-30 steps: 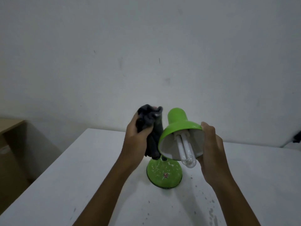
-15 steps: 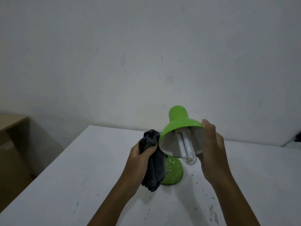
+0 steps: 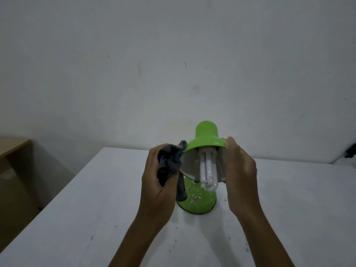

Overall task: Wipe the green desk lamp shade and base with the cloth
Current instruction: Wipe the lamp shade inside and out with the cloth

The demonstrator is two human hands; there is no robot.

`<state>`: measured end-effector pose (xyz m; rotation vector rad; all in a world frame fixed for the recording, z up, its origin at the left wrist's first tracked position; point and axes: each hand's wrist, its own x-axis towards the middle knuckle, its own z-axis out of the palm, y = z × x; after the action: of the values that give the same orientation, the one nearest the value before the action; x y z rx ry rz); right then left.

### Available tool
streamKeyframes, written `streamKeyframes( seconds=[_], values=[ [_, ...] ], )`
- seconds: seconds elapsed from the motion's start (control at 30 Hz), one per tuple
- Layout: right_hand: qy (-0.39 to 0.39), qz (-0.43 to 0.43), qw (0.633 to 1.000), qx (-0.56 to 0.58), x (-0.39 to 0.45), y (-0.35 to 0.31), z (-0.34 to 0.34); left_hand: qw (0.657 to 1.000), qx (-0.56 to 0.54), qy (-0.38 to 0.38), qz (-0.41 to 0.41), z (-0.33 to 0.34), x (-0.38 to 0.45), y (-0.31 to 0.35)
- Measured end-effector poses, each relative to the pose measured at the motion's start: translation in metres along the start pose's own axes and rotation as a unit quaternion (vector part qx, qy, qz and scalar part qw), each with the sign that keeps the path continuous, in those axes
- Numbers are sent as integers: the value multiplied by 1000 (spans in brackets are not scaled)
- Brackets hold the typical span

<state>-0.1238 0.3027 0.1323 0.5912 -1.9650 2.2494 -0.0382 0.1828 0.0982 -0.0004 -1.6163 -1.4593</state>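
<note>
Both hands on the lamp, which stands on the table (image 3: pixel 96 199): your left hand (image 3: pixel 159 182), clenched on the cloth (image 3: pixel 170 162), has risen from the base (image 3: pixel 196 204) to the shade (image 3: pixel 206 137) rim your right hand (image 3: pixel 240 170) grips, so the spattered base looks unwiped.

Lamp (image 3: pixel 200 201) stands on table (image 3: pixel 77 218); cloth (image 3: pixel 171 162) left of shade (image 3: pixel 207 140).

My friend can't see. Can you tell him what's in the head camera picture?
A left hand presses a dark cloth against a green lamp shade, steadied by the right hand. The bulb shows, above a speckled green base on a white table.
</note>
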Motion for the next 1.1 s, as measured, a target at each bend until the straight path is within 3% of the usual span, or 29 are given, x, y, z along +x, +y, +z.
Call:
streamKeyframes(
  seconds=[0.17, 0.27, 0.4, 0.47, 0.53, 0.77, 0.9, 1.1],
  values=[
    [-23, 27, 999, 19, -1, -1, -1, 987, -11, 72, -140, -11, -11, 1],
    [23, 16, 1000, 8, -9, 0, -7, 965, -32, 114, -234, -13, -19, 7],
    [154, -117, 981, -27, -41, -7, -17, 941, -61, 134, -304, -12, -32, 13],
    [146, -188, 970, -55, -60, -7, -20, 936, -73, 135, -317, -10, -38, 18],
    [88, -210, 971, -75, -76, -7, -22, 935, -76, 134, -319, -7, -44, 21],
    [-73, -104, 988, -88, -111, 0, -13, 952, -75, 113, -276, 6, -66, 41],
    [-81, -65, 993, -59, -121, 5, -15, 952, -85, 73, -283, 13, -78, 51],
    [-104, 31, 994, -27, -132, 10, -24, 954, -102, -45, -279, 21, -89, 60]
  ],
)
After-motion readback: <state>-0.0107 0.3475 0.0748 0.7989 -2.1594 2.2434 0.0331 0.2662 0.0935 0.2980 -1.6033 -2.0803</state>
